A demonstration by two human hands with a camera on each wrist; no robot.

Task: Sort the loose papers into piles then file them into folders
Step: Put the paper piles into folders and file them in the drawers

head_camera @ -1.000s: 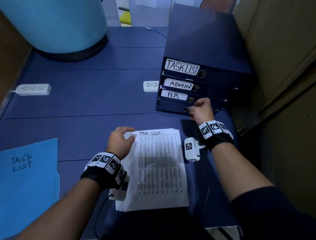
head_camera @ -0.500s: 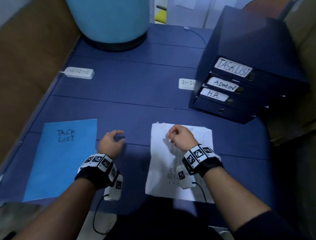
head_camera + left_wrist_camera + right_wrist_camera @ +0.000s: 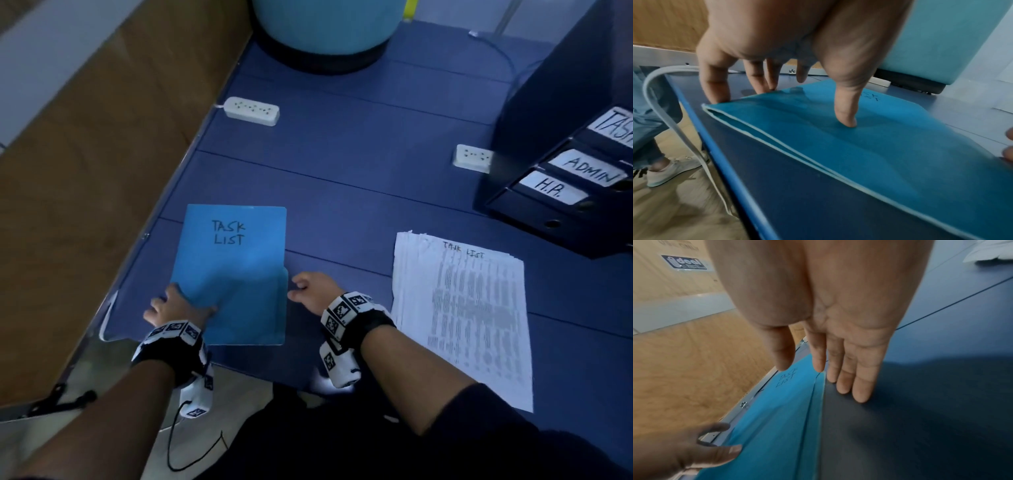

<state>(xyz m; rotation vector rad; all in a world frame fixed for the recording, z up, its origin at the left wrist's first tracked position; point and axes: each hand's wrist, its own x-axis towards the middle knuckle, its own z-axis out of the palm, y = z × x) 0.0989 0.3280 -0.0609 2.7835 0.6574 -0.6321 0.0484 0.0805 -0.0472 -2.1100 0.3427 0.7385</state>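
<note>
Filing step: left hand (image 3: 171, 305) fingers spread, thumb pressing the flat blue card folder (image 3: 236, 274); right hand (image 3: 313, 287), fingers straight and together, at its right edge, likely needing to lift the cover next

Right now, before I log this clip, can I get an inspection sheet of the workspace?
Surface: dark blue table.
Job's things: blue folder marked TASK LIST, closed, flat; paper pile headed TASK LIST right of it; binders labelled ADMIN, H.R., stacked far right.
Clutter: two power strips; light blue drum.
Grippers: left hand thumb pressing folder, fingers at its left edge; right hand open at its right edge.
Cables: black wire hanging from left wristband.
Surroundings: wooden floor.
</note>
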